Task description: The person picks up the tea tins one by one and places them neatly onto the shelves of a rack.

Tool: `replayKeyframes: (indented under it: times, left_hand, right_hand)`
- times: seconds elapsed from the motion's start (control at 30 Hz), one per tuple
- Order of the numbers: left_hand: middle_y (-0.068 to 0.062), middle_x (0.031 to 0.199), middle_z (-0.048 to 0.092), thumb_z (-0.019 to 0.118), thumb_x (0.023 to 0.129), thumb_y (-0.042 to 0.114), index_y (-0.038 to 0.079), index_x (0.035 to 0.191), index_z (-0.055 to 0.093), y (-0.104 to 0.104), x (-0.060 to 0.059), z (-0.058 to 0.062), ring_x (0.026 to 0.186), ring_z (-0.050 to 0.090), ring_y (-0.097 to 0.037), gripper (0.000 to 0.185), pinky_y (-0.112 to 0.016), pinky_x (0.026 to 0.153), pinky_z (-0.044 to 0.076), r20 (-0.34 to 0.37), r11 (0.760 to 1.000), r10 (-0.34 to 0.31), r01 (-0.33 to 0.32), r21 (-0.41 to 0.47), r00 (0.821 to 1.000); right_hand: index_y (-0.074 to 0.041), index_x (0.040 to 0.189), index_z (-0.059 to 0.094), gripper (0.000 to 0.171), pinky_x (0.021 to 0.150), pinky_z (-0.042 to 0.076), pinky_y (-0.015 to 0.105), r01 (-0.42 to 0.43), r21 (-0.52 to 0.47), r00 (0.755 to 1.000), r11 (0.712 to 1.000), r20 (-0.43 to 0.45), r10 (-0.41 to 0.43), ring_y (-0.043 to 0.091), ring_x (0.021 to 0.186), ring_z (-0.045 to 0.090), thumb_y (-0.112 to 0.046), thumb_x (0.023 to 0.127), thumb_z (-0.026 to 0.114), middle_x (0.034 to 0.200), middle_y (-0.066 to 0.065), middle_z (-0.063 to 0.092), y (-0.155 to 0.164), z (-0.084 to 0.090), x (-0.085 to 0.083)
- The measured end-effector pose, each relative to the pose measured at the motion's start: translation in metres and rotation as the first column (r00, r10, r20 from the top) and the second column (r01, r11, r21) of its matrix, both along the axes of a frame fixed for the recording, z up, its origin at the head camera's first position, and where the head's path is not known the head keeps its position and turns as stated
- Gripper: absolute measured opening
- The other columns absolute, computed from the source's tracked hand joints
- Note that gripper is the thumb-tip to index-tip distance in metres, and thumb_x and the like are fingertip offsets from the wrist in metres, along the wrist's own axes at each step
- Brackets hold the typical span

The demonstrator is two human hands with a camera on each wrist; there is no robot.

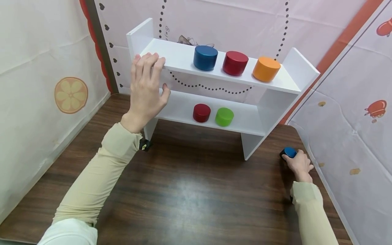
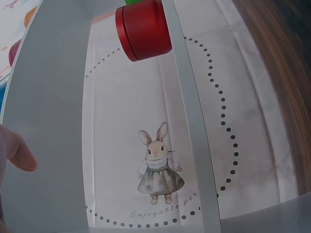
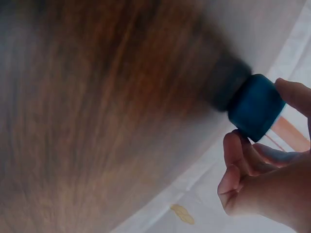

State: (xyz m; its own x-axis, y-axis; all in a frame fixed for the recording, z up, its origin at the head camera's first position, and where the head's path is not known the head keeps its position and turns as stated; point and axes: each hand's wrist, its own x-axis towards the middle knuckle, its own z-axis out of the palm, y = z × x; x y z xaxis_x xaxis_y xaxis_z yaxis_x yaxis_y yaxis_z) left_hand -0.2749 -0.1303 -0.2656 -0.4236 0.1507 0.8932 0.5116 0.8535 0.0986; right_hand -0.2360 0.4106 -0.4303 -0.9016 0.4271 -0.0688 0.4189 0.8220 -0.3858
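Five cylinders already stand on the white shelf [image 1: 275,85]: blue, red and orange on top, red and green below. The right hand [image 1: 298,165] curls its fingers around a small blue cylinder [image 1: 289,151] near the table's [image 1: 190,190] right edge, seemingly resting on the wood, so shelving it remains. The left hand [image 1: 146,89] lies flat, fingers straight, against the shelf's upper-left corner.
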Motion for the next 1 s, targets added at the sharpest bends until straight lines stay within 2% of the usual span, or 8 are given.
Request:
replayKeyframes:
  times: [0.23, 0.43, 0.6, 0.8, 1.0]
  left_hand:
    - [-0.016, 0.140, 0.045, 0.061, 0.077, 0.006, 0.004, 0.135, 0.045, 0.001, 0.001, 0.000, 0.138, 0.032, -0.030, 0.060, -0.041, 0.124, 0.011, 0.009, 1.000, 0.002, -0.002, -0.005, 1.000]
    - [-0.016, 0.140, 0.045, 0.061, 0.077, 0.006, 0.005, 0.135, 0.045, 0.001, 0.001, 0.000, 0.138, 0.033, -0.030, 0.061, -0.041, 0.124, 0.011, 0.002, 1.000, 0.004, -0.004, -0.002, 1.000]
    - [-0.016, 0.140, 0.046, 0.061, 0.076, 0.006, 0.005, 0.136, 0.045, 0.000, 0.000, 0.001, 0.137, 0.033, -0.030, 0.062, -0.041, 0.124, 0.011, -0.008, 1.000, 0.002, -0.002, 0.000, 1.000]
    - [-0.016, 0.140, 0.046, 0.061, 0.076, 0.006, 0.005, 0.135, 0.045, 0.001, 0.000, 0.001, 0.138, 0.033, -0.030, 0.061, -0.041, 0.124, 0.011, -0.006, 1.000, 0.002, -0.002, -0.002, 1.000]
    - [-0.016, 0.140, 0.046, 0.061, 0.077, 0.007, 0.004, 0.136, 0.045, 0.001, 0.001, 0.000, 0.138, 0.032, -0.030, 0.060, -0.041, 0.124, 0.010, 0.001, 1.000, -0.001, 0.001, -0.004, 1.000]
  right_hand:
    - [0.016, 0.135, 0.035, 0.077, 0.093, 0.021, 0.070, 0.025, -0.033, 0.999, 0.999, -0.021, -0.026, 0.057, 0.115, 0.041, -0.043, 0.090, 0.057, 0.129, 0.043, 0.042, -0.002, -0.002, 0.000]
    - [0.012, 0.139, 0.032, 0.079, 0.096, 0.018, 0.071, 0.000, -0.085, 0.999, 0.996, -0.047, -0.004, 0.055, 0.120, 0.039, -0.046, 0.091, 0.056, 0.134, 0.041, 0.039, -0.006, 0.003, -0.001]
    - [0.009, 0.142, 0.031, 0.081, 0.092, 0.020, 0.067, -0.017, -0.086, 0.997, 0.996, -0.078, 0.010, 0.054, 0.121, 0.039, -0.048, 0.091, 0.055, 0.136, 0.040, 0.039, -0.009, 0.008, -0.002]
    - [0.009, 0.142, 0.032, 0.081, 0.094, 0.019, 0.069, -0.055, -0.090, 0.990, 0.994, -0.132, 0.043, 0.054, 0.121, 0.040, -0.048, 0.090, 0.056, 0.136, 0.039, 0.041, -0.014, 0.014, 0.001]
    - [0.008, 0.140, 0.035, 0.081, 0.094, 0.020, 0.067, -0.084, -0.088, 0.982, 0.992, -0.174, 0.068, 0.053, 0.120, 0.042, -0.050, 0.089, 0.058, 0.135, 0.037, 0.044, -0.021, 0.020, 0.005]
